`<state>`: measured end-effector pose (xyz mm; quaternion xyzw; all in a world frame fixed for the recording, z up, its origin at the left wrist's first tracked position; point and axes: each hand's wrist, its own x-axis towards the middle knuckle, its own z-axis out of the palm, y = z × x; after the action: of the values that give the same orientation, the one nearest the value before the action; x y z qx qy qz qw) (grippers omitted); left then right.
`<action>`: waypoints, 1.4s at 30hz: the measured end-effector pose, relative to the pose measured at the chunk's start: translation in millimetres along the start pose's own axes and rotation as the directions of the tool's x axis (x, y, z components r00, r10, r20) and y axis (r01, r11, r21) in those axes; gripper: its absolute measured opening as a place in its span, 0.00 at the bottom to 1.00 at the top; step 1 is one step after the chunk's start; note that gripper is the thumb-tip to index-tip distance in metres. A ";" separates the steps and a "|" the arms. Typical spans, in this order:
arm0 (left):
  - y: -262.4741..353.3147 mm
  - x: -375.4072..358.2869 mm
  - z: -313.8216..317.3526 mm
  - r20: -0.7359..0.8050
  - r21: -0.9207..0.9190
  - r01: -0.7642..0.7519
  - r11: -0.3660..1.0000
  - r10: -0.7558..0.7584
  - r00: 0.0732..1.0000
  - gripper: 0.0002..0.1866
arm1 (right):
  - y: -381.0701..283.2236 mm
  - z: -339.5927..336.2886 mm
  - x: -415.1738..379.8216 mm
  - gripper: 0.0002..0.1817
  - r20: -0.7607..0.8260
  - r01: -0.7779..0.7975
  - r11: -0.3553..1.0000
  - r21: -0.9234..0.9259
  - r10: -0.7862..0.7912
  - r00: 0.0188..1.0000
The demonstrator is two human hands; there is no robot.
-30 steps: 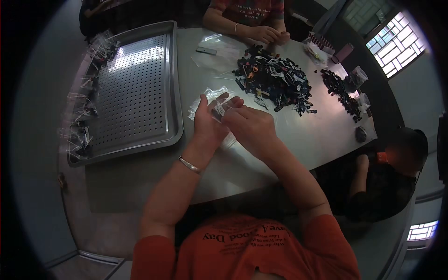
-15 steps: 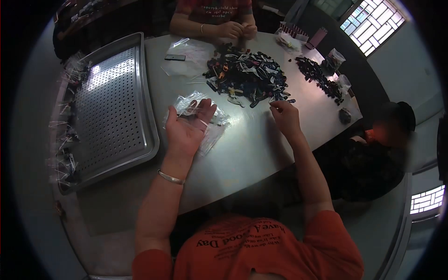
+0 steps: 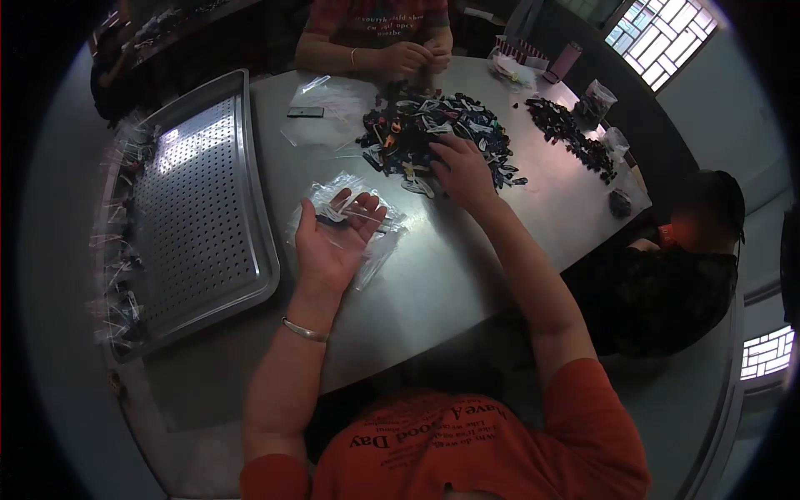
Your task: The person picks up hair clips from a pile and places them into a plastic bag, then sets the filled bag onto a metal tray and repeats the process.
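Palm up, my left hand [image 3: 333, 237] is over a stack of clear plastic bags [image 3: 379, 254], its fingers slightly curled. A small dark and white item [image 3: 335, 212] lies against its fingers, with clear plastic around it. My right hand [image 3: 463, 172] reaches onto the near side of a large pile of small dark, white and coloured pieces [image 3: 417, 125]. Its fingertips touch the pile, and whether they grip a piece is too small to tell.
A perforated metal tray [image 3: 200, 208] lies at the left, with bagged pieces [image 3: 125, 258] along its far side. Across the metal table [image 3: 417, 292] sits a person [image 3: 375, 42]; another person [image 3: 658, 275] is at the right. A dark pile [image 3: 571, 137] lies right.
My right hand has moved up and left from the table's bare part onto the pile. A dark and white item now shows at my left fingers.
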<state>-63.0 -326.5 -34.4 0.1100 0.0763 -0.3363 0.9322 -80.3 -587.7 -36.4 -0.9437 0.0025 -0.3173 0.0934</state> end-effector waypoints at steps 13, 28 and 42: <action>0.1 -1.8 3.4 -0.025 0.030 -0.010 1.000 0.010 1.000 0.30 | -3.2 4.4 14.4 0.13 0.339 0.150 0.986 -0.077 -0.116 0.933; 1.7 1.3 -0.8 -0.003 0.025 -0.008 1.000 0.008 1.000 0.30 | 13.3 -29.2 -20.1 0.13 0.267 0.029 0.968 0.249 -0.098 0.959; 0.3 0.0 1.5 -0.010 0.043 -0.005 0.999 0.005 1.000 0.31 | 5.1 -39.9 -30.7 0.13 0.254 -0.043 0.978 0.202 -0.010 0.967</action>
<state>-62.7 -326.7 -32.9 0.1317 0.0737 -0.3349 0.9301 -128.5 -597.7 -24.5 -0.9617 -0.0343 -0.1918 0.1927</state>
